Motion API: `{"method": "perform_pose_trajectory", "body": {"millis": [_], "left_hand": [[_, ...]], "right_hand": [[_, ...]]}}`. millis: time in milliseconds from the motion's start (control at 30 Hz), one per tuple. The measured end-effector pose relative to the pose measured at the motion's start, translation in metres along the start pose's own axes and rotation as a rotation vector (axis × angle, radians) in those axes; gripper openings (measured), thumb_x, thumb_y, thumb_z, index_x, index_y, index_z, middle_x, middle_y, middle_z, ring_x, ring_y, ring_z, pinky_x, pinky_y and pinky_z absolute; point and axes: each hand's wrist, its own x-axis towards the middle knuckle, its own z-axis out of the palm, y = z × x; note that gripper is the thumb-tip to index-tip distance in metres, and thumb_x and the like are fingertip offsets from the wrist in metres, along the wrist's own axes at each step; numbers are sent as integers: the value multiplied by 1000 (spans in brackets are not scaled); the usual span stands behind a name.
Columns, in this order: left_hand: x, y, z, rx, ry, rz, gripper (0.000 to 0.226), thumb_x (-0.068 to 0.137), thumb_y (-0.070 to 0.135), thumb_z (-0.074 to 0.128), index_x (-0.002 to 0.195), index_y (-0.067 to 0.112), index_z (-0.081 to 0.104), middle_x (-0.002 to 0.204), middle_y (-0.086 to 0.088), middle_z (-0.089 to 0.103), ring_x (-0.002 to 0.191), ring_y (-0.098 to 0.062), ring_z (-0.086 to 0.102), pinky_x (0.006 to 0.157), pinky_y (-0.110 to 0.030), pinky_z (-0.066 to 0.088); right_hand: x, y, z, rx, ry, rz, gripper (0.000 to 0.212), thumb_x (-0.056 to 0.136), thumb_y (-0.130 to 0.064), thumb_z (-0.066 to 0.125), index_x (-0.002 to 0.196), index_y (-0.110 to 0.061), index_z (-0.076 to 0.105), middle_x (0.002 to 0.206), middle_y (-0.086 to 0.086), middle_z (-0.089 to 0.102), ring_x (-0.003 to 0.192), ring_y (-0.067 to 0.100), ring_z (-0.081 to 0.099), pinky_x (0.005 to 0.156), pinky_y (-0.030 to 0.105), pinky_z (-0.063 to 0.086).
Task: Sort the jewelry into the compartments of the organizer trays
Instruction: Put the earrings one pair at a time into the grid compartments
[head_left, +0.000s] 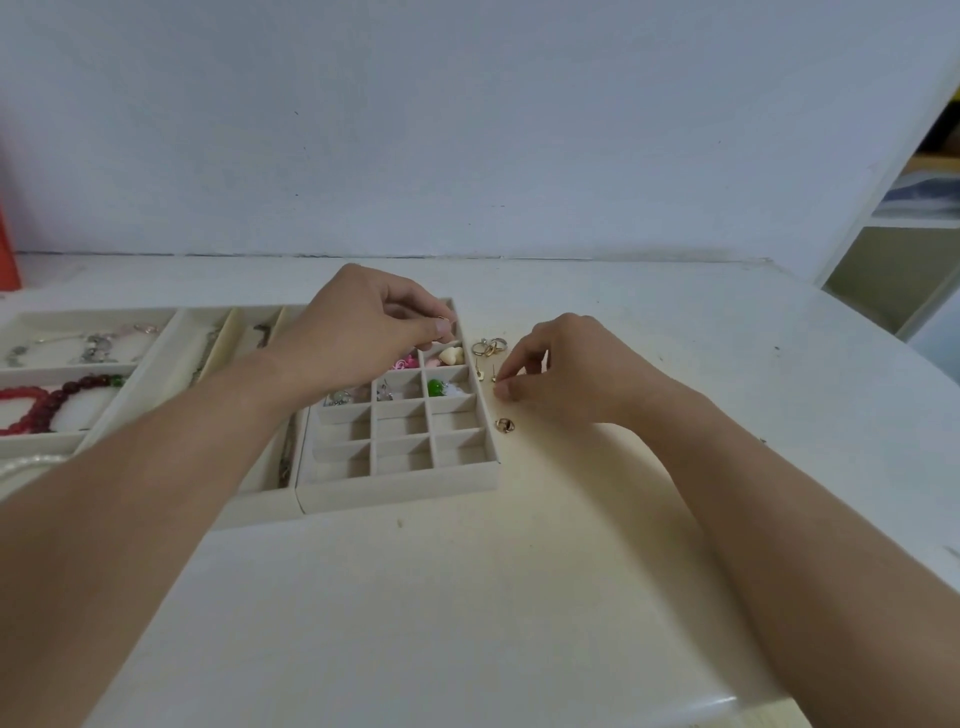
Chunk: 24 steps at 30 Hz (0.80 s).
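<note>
A beige grid tray (400, 488) with small square compartments sits at table centre. Its far cells hold a cream heart (451, 355), a green bead (436, 387) and pink pieces (405, 362); the near cells look empty. My left hand (363, 327) hovers over the tray's far right corner, pinching a small gold piece (442, 319). My right hand (566, 364) rests on the table just right of the tray, fingertips pinched on a small gold earring (500, 386). Loose gold rings (489, 347), two stud earrings (484, 371) and a gold knot earring (504, 425) lie beside the tray.
Two more beige trays stand to the left: a long-slot tray (208, 322) with chains, and a wide tray (31, 371) with a red bead bracelet (47, 402) and silver pieces. A pearl strand (26, 464) lies at the left edge. A white wall rises behind; a shelf stands at right.
</note>
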Motion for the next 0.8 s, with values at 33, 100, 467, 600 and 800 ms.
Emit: {"method": "perform_pose_trajectory", "body": {"millis": [33, 100, 467, 600, 800], "left_hand": [[0, 0, 0, 1, -2, -5, 8, 89, 18, 75, 93, 24, 78, 80, 13, 77, 75, -5, 72, 79, -34, 57], [0, -1, -2, -4, -6, -12, 11, 92, 15, 70, 96, 25, 75, 81, 10, 78, 76, -7, 73, 74, -37, 57], [2, 1, -7, -94, 24, -20, 13, 92, 8, 68, 97, 16, 77, 80, 0, 78, 76, -8, 75, 68, -17, 54], [1, 1, -11, -118, 16, -34, 16, 92, 7, 66, 98, 16, 78, 80, -2, 78, 78, -16, 76, 78, -29, 58], [-12, 5, -19, -275, 21, -136, 16, 94, 3, 62, 95, 7, 77, 78, -11, 77, 72, -19, 75, 58, -19, 53]], "right_hand": [[0, -1, 2, -3, 18, -10, 5, 81, -36, 80, 83, -32, 80, 80, 0, 70, 69, 13, 59, 68, 33, 50], [3, -2, 4, -17, 76, -39, 10, 81, -42, 80, 86, -33, 79, 84, 0, 67, 72, 11, 57, 69, 34, 48], [14, -7, 17, -488, 124, -230, 21, 95, -39, 59, 107, -40, 77, 110, -16, 68, 107, 14, 47, 89, 31, 35], [21, -11, 21, -690, 107, -262, 28, 96, -28, 50, 92, -32, 77, 84, -9, 70, 97, 18, 50, 85, 34, 37], [26, -26, 12, -862, 29, -294, 28, 88, -15, 51, 60, -19, 50, 62, -2, 54, 84, 22, 50, 74, 33, 31]]}}
